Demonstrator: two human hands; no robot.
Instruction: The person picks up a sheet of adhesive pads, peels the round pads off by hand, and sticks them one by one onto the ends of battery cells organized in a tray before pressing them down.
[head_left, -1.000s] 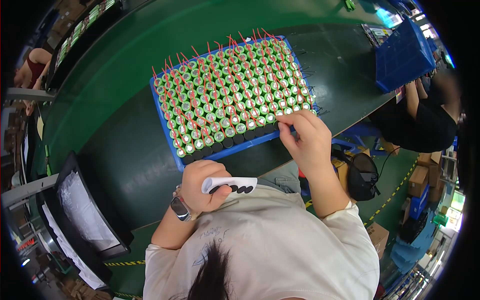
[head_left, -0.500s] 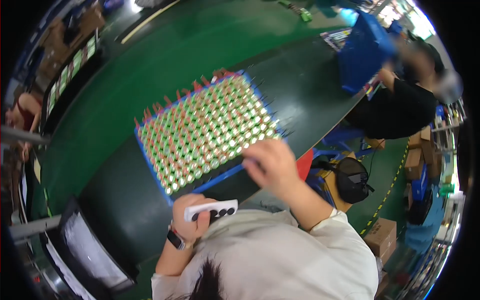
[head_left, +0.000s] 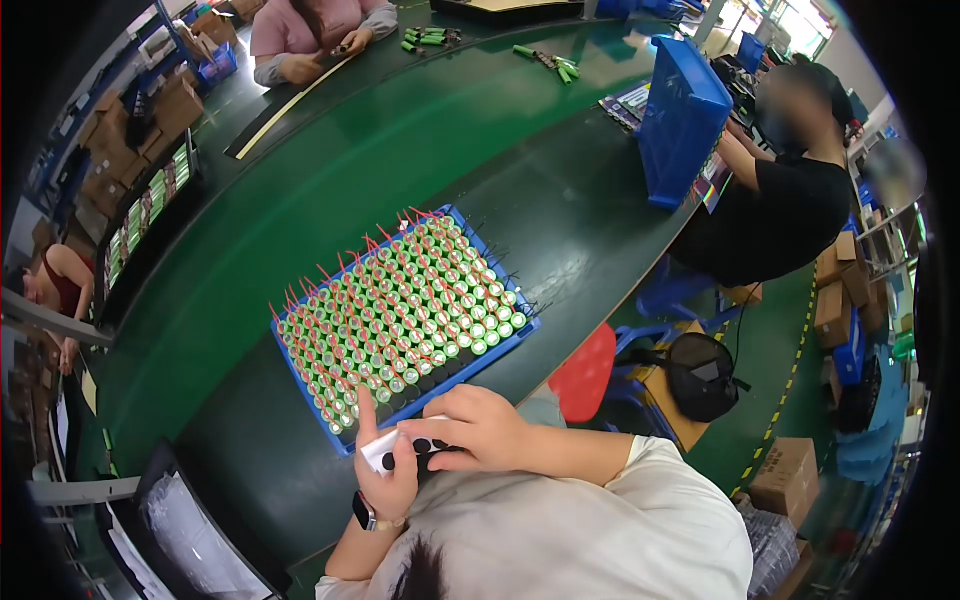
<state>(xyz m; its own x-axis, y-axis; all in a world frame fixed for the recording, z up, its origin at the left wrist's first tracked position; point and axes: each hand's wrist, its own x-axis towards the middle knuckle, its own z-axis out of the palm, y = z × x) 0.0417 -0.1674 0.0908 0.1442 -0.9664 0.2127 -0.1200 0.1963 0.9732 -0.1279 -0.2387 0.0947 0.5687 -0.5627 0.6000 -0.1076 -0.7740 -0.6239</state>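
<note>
Low in front of my body, my left hand (head_left: 388, 485) is closed round a white strip (head_left: 376, 456) with several round black discs on it; its forefinger points up. My right hand (head_left: 478, 430) has come over the same strip, its thumb and fingers pinching at the discs end. Whether a disc has come loose between those fingers is hidden. Just beyond both hands lies a blue tray (head_left: 288, 362) packed with upright green-wrapped cylindrical battery cells (head_left: 400, 300). Red wires run along its far side and black wires at its right end. Black round tops show along part of the near row.
The tray lies on a dark table (head_left: 570, 215). A blue bin (head_left: 685, 125) stands tilted by a co-worker in black (head_left: 770, 215) at right. Another person in pink (head_left: 290, 40) works across the green floor. A red stool (head_left: 585, 375) is close on my right.
My right hand has moved from the tray's near right corner to the strip in my left hand. My left forefinger has lifted. The view has shifted, showing the person in pink.
</note>
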